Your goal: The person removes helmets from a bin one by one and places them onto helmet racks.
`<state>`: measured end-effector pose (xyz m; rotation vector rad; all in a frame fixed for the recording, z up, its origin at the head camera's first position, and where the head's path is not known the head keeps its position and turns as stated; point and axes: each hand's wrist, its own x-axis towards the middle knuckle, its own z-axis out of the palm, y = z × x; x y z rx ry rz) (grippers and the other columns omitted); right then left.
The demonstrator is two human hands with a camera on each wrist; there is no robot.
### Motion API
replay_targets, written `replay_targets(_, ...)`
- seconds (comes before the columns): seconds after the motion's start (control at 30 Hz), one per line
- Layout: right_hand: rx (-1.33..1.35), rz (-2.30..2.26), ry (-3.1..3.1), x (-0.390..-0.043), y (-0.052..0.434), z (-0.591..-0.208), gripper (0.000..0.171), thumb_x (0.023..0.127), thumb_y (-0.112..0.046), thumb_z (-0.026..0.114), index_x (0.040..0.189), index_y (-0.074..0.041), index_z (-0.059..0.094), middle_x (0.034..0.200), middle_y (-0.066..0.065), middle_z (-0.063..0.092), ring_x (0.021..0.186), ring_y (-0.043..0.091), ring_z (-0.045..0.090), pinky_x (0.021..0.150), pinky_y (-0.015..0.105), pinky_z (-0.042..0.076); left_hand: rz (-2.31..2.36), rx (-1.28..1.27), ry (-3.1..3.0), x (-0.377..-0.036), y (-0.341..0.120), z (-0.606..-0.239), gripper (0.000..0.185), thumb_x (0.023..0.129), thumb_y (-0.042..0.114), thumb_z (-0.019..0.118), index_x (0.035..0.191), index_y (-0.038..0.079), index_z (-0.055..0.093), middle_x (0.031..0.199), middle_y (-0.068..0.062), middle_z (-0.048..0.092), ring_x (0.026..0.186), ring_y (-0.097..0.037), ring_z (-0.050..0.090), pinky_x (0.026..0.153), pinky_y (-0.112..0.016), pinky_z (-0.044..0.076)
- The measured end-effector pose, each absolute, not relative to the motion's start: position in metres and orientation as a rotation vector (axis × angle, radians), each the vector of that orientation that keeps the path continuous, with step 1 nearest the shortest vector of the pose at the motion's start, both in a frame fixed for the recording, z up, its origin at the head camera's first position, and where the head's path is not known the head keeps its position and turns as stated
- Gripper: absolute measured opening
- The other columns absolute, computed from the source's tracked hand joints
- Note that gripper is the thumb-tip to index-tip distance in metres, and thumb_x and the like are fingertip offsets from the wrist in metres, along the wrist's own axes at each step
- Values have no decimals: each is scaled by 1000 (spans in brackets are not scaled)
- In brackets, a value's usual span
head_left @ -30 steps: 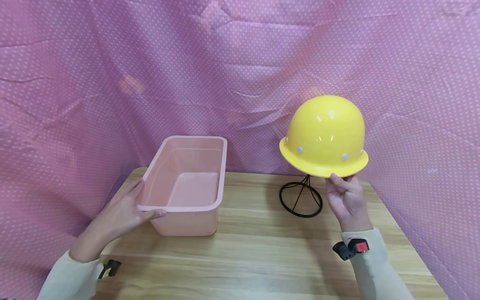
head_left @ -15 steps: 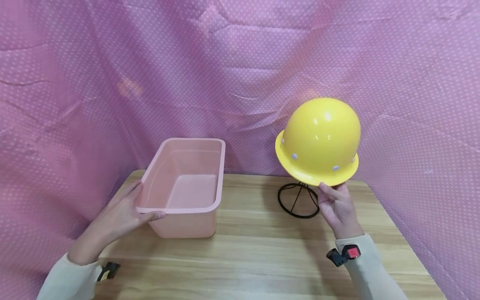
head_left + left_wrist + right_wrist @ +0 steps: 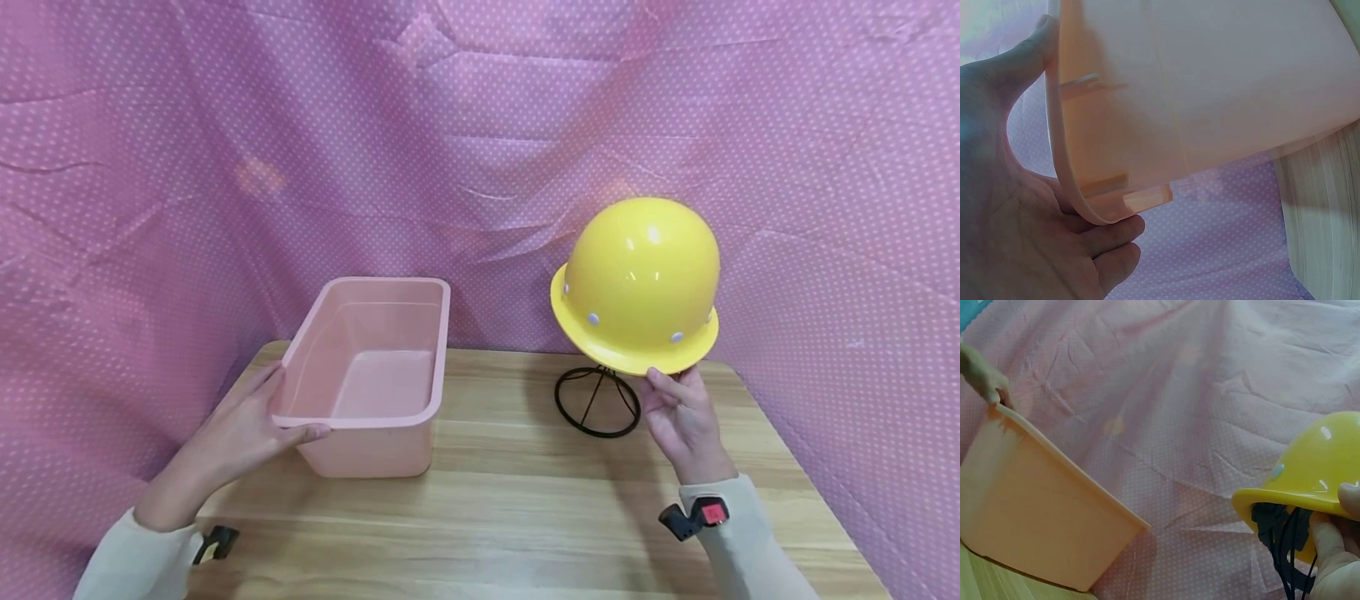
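Note:
On the left of the head view stands a pink plastic tub [image 3: 367, 450]. My left hand [image 3: 243, 429] grips its near left corner, thumb along the front rim and fingers on the left side. The left wrist view shows the fingers [image 3: 1113, 237] curled under the rim of the tub [image 3: 1210, 81]. At the right, my right hand [image 3: 686, 425] holds a yellow hard hat [image 3: 641, 275] by the brim, thumb outside and fingers underneath. The hat tilts slightly over a black wire stand [image 3: 600, 434], whose top is hidden. Thin wires [image 3: 1282, 562] run up into the hat in the right wrist view.
Both the tub and the stand rest on a light wooden table [image 3: 517, 508]. Pink dotted cloth [image 3: 480, 150] hangs behind the table and along both sides. A small black device [image 3: 697, 517] is strapped to the right wrist, and another [image 3: 216, 544] sits at the left cuff.
My right hand has brought the hard hat slightly left and lower, tilting it more, mostly during the first half second. The left hand keeps its grip on the tub.

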<state>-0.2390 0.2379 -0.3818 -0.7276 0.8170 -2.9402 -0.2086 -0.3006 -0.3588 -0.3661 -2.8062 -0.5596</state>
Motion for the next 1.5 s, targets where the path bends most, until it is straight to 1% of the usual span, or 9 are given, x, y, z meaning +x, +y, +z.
replay_targets(0.2,-782,-2903,858,-239,239,-381,74,89,22,21,149,-20,18,154,1,28,136,21,40,109,36,37,-605,-398,-2775,-208,-302,-357,102,67,63,71,144,8,32,139,-18,42,124,-35,43,96,-57,37)
replay_targets(0.4,-773,-2923,865,-235,241,-382,70,91,18,21,149,-21,18,150,2,34,129,21,48,107,38,40,-628,-392,-2783,-206,-301,-357,100,67,64,72,142,11,34,136,-14,44,121,-32,44,95,-56,37)
replay_targets(0.57,-743,-2939,873,-230,245,-384,61,95,10,24,148,-20,22,144,4,41,120,24,54,107,38,40,-596,-399,-2780,-205,-299,-353,105,65,65,72,145,10,30,138,-18,42,124,-36,42,98,-57,35)
replay_targets(0.8,-559,-3003,868,-226,254,-386,32,99,-3,27,122,-11,48,116,6,55,107,23,53,106,34,36,-488,-339,-2869,-200,-297,-345,120,66,72,65,147,-3,19,146,-33,26,129,-54,31,100,-67,28)
replay_targets(0.93,-439,-3081,933,-222,263,-385,26,100,-8,31,113,-8,53,113,7,56,107,22,51,105,33,33,-412,-358,-2846,-198,-294,-344,115,67,74,63,144,-4,28,144,-32,32,126,-54,35,100,-66,30)
replay_targets(1.03,-384,-3137,1057,-218,268,-382,22,100,-9,32,112,-9,50,115,6,55,111,21,47,105,32,28,-351,-374,-2795,-198,-289,-343,105,68,74,62,140,2,39,143,-25,39,125,-50,41,98,-64,35)
replay_targets(1.17,-282,-3189,1404,-213,271,-372,28,98,-10,37,126,-13,41,124,2,49,119,17,38,102,29,25,-321,-430,-2719,-198,-283,-339,88,69,72,62,135,15,49,141,-16,45,124,-44,45,96,-62,38)
replay_targets(1.3,-244,-3194,1846,-210,269,-359,40,95,-6,43,135,-9,38,133,4,42,127,18,31,102,29,22,-308,-542,-2642,-203,-275,-333,81,70,71,63,134,23,52,140,-9,48,126,-38,46,101,-58,34)
replay_targets(1.5,-645,-2869,2509,-203,264,-334,56,86,3,48,140,-3,36,147,11,33,140,24,20,117,33,6,-176,-700,-2572,-208,-260,-318,85,68,78,57,138,32,45,148,2,40,132,-26,43,105,-60,27)
